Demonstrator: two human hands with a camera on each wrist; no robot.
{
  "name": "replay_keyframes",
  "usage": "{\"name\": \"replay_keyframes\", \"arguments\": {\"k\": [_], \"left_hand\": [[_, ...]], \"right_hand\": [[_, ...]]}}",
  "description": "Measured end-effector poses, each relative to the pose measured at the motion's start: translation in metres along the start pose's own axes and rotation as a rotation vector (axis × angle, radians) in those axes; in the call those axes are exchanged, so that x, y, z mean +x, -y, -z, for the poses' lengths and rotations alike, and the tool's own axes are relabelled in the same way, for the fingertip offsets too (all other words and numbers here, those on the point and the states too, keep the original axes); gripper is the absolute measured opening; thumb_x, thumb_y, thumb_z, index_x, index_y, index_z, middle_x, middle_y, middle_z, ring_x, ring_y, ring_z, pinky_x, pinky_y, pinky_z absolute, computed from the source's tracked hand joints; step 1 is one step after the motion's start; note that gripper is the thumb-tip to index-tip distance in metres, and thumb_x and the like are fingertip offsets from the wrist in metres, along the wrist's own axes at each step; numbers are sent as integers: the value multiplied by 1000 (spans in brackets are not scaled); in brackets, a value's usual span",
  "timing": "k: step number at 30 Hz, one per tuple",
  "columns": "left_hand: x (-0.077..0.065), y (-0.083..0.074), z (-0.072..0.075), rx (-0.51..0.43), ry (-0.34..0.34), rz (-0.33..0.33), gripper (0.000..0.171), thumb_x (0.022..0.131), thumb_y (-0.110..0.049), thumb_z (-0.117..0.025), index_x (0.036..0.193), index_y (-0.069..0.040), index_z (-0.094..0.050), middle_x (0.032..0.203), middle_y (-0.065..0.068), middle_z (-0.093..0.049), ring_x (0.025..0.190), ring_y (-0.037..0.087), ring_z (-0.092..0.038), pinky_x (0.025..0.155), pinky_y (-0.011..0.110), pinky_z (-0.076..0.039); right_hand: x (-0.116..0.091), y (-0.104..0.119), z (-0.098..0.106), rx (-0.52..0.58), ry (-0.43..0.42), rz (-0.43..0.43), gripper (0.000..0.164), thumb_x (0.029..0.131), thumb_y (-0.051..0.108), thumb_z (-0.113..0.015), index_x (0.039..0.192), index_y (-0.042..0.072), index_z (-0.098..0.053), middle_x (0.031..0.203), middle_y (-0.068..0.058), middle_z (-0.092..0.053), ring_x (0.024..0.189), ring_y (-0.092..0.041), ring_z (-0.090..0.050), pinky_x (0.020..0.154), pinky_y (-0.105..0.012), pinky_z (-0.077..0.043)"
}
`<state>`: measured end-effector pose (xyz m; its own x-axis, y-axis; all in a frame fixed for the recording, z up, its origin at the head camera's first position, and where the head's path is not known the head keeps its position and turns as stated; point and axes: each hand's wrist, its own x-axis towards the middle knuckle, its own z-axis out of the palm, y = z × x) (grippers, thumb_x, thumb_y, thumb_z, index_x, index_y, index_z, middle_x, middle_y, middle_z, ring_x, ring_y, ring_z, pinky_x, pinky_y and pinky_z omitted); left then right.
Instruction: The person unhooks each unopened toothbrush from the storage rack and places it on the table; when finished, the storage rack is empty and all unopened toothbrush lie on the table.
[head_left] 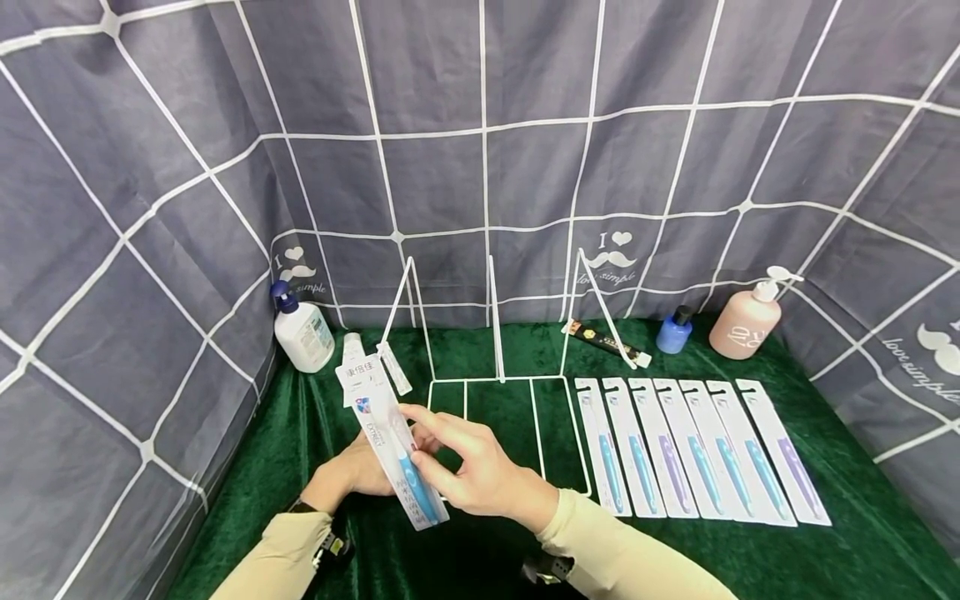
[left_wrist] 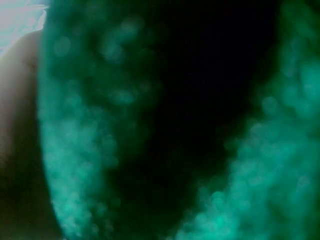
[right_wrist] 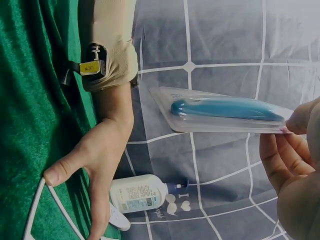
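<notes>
My right hand [head_left: 487, 467] pinches a packaged toothbrush [head_left: 416, 487] by its edge between thumb and fingers. The pack is white and clear, with a blue handle inside, and is tilted above the table. Partly behind it, my left hand [head_left: 352, 467] is low by the white wire rack [head_left: 498, 333]. In the right wrist view, the left hand's [right_wrist: 107, 145] thumb meets a rack wire [right_wrist: 35, 210], its fingers mostly straight. Some of those fingers are hidden. A small white card [head_left: 395, 368] is at the left prong's tip. The left wrist view shows mostly blurred green cloth [left_wrist: 80, 165].
Several packaged toothbrushes [head_left: 667, 450], blue and purple, lie in a row right of the rack. Behind stand a white pump bottle [head_left: 303, 337], a blue bottle [head_left: 674, 332] and a pink pump bottle [head_left: 745, 323]. A black tube [head_left: 603, 342] and a white tube [head_left: 352, 346] lie near the rack.
</notes>
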<state>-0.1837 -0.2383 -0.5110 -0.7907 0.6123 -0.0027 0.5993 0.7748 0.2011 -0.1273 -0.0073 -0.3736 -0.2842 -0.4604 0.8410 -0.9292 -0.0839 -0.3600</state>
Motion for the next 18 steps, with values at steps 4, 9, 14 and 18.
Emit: {"name": "replay_keyframes", "arguments": {"k": [4, 9, 14, 18], "left_hand": [[1, 0, 0, 27, -24, -40, 40, 78, -56, -57, 108, -29, -61, 111, -12, -60, 108, 10, -49, 94, 43, -32], [7, 1, -1, 127, -126, -284, 41, 82, -55, -53, 112, -27, -60, 117, -14, -59, 120, 26, -46, 100, 46, -30], [11, -1, -3, 34, -106, -241, 39, 82, -63, -48, 108, -36, -57, 110, -19, -58, 110, 13, -50, 94, 39, -34], [6, -1, -4, -32, -36, -25, 71, 64, -80, -52, 117, -33, -53, 126, -8, -52, 119, 14, -42, 97, 48, -29]], "right_hand": [[0, 2, 2, -9, -1, 14, 51, 76, -11, -59, 125, -8, -46, 84, -9, -60, 72, -12, -59, 71, -14, -48], [-3, 1, 2, -27, -4, 118, 46, 76, -9, -60, 121, -10, -49, 79, -6, -55, 70, -12, -54, 69, -16, -47], [-5, -1, 8, -34, -35, 175, 43, 81, -4, -59, 123, -10, -49, 81, -7, -57, 72, -11, -55, 70, -17, -47], [-3, 4, 22, -37, -58, 159, 39, 85, -1, -56, 121, -11, -49, 84, -9, -60, 74, -11, -58, 70, -18, -49]]}}
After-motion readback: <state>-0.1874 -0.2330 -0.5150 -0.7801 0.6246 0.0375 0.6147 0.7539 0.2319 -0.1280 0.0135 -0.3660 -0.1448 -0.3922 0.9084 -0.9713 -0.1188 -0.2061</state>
